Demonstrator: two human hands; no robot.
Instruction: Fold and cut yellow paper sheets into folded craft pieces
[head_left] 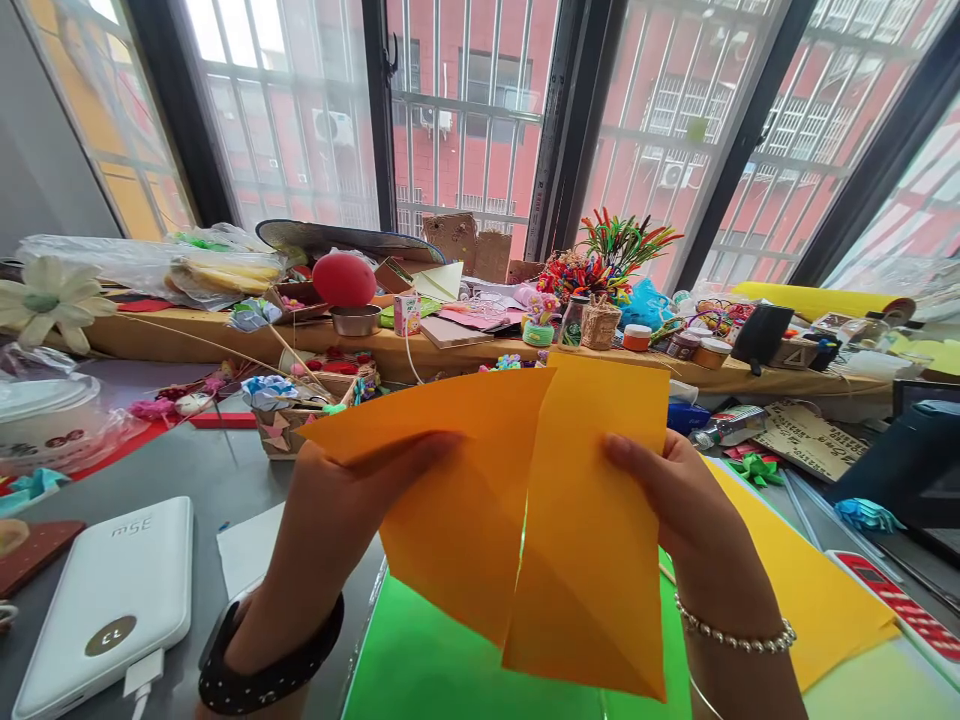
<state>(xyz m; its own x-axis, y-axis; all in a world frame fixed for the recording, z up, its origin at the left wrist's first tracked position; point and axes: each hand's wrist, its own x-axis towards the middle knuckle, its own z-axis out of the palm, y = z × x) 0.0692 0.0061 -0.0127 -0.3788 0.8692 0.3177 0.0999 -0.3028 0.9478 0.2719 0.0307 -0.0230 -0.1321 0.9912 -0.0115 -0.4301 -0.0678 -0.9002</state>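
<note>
An orange sheet of paper (592, 520) is held up in front of me, with a long split or edge gap running down its middle. My left hand (352, 500) grips the left part, thumb on the near face and fingers hidden behind; that part bends along its top. On the right part, my right hand (667, 490) pinches the outer edge between thumb and fingers. Whether the two parts are joined, I cannot tell. Below the paper lies a bright green sheet or mat (420, 650) on the grey desk. More yellow-orange paper (802, 590) lies by my right wrist.
A white power bank (112, 600) with a cable sits at left, near a lidded tub (52, 420). A small decorated box (277, 430) stands behind my left hand. The ledge (187, 340) under the window carries a red ball (343, 280), jars and craft flowers.
</note>
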